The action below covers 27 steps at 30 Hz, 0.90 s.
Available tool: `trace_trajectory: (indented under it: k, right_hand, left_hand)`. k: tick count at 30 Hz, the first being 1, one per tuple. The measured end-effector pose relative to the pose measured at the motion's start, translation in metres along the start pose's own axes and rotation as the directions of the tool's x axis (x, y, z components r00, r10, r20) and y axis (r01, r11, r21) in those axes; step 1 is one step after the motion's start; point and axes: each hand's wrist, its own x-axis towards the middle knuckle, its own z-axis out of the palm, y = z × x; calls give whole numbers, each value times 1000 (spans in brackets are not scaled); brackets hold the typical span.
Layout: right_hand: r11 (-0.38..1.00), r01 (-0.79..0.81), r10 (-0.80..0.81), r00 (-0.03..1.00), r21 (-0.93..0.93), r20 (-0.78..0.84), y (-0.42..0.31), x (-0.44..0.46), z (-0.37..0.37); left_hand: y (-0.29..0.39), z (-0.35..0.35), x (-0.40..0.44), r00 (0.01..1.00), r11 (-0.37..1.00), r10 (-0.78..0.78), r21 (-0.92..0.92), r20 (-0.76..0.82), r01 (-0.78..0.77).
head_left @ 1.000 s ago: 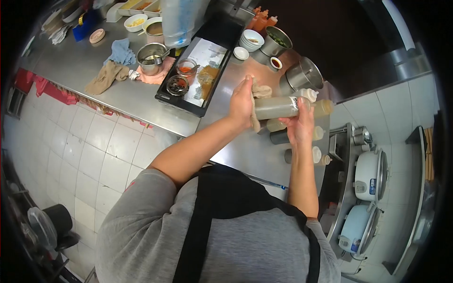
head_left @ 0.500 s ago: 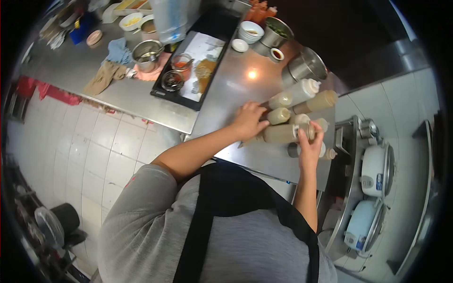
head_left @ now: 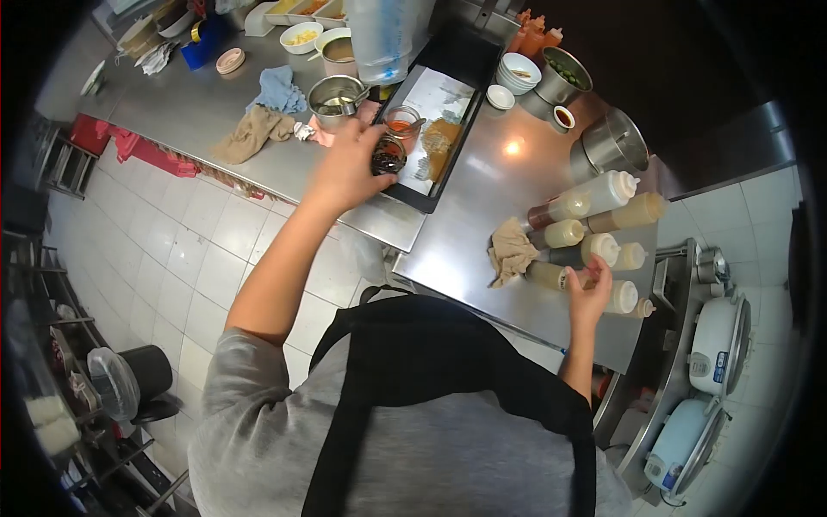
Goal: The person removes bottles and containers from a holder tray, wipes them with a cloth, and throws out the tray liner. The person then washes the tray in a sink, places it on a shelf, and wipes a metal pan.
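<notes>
1. Brushed stainless-steel worktable (head_left: 469, 207), spread beneath both hands.
2. Long, black, shallow rectangular tray (head_left: 420, 200), set on the steel to the left and lined partly with white paper (head_left: 433, 84).
3. Left hand (head_left: 346, 168), over the tray's near end, thumb and fingers parted around a jar; cannot tell how firm any grip.
4. Right hand (head_left: 590, 297), fingers curled around the top of a squeeze bottle.
5. Round stainless-steel pot (head_left: 320, 112), just beyond the left fingertips.
6. Murky, olive-tinted plastic squeeze bottle (head_left: 543, 275), on the table among other pale-capped squeeze bottles (head_left: 616, 216).
7. Crumpled tan cloth (head_left: 511, 252), just left of that bottle.
8. Clear glass jar of dark contents (head_left: 389, 157), in the tray beside a clear glass jar of red contents (head_left: 402, 122).
</notes>
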Motion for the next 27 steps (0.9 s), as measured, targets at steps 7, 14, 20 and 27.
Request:
trace_trajectory:
  k: [7, 14, 20, 27]
  right_hand:
    - [977, 31, 9, 983, -209, 185, -38, 10, -43]
    - [959, 8, 17, 996, -285, 84, -29, 8, -22]
    - [949, 63, -97, 991, -310, -94, -46, 1, -38]
    - [949, 219, -272, 932, -228, -240, -68, -8, -52]
  left_hand:
    - [3, 14, 31, 977, 978, -28, 207, 211, -16]
    - [0, 4, 49, 975, 993, 53, 90, 215, -73]
    - [73, -65, 80, 960, 983, 148, -142, 238, -117]
    - [152, 79, 98, 815, 913, 406, -155, 413, -376]
